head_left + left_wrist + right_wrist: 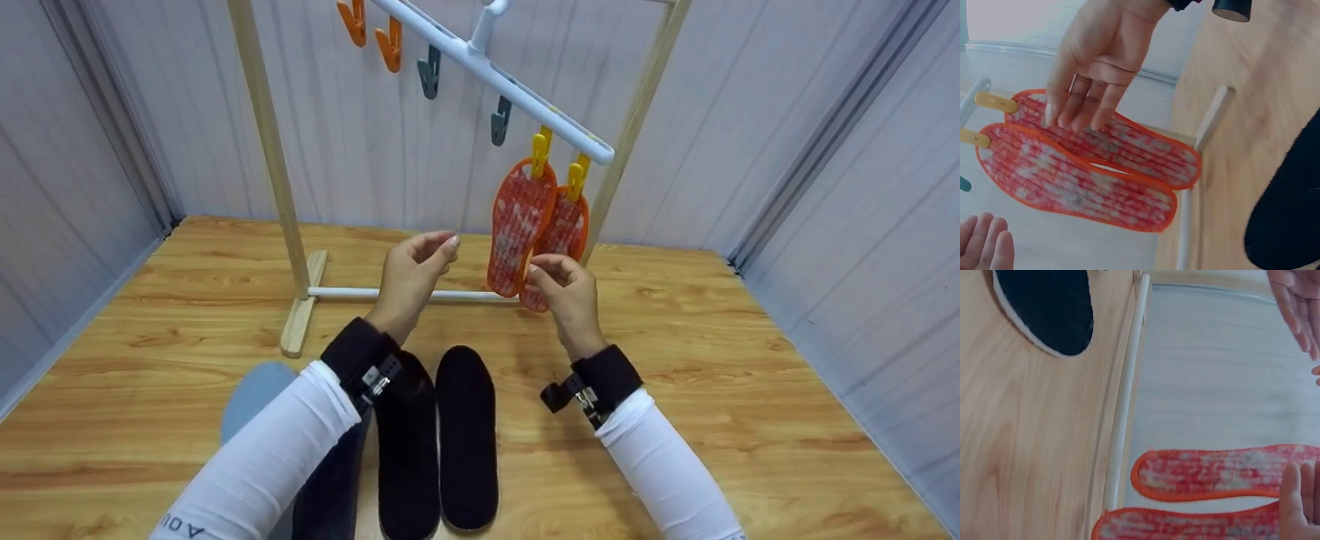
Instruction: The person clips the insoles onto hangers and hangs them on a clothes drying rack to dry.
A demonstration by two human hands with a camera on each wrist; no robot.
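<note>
Left hand [413,271] hovers loose, its grip holding nothing; right hand [564,289] likewise, beside the hanging orange insoles [520,225].

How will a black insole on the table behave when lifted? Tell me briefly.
The black insoles look thin and flat, so one is probably light and would likely flex when lifted by one end. The surface looks fuzzy, so probably not slippery. Lying flat on the table, it should not roll.

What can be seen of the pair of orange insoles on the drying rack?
The two orange insoles hang toes down, overlapping, each from a yellow clip on the rack's white bar. They look like thin patterned fabric with orange edging. The right hand is at their lower ends; contact is unclear. The left hand is beside them, apart.
</note>
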